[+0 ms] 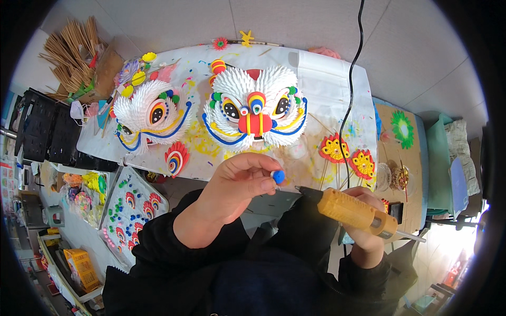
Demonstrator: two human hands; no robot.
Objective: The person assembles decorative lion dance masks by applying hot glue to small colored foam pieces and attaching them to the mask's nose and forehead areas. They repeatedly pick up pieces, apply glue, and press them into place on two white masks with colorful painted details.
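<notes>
My left hand [232,184] is closed, pinching a small blue ball [278,176] between thumb and fingertips; one side of the ball looks whitish. In my right hand [365,239] is a yellow glue gun [348,209], its dark nozzle tip pointing left toward the ball, with a gap between them. A glue stick [411,236] juts from the gun's back end. Beyond my hands on the table lies a white lion-head mask [284,84] with a red nose and blue and yellow curves. A similar lion-head mask [129,109] lies left of it.
A red flame-shaped piece [176,159] lies at the table's near edge. Two red and yellow ornaments [334,148] sit right, crossed by a black cable [349,84]. Lower left stands a tray [120,197] of coloured balls; bamboo sticks [71,52] fill a box behind.
</notes>
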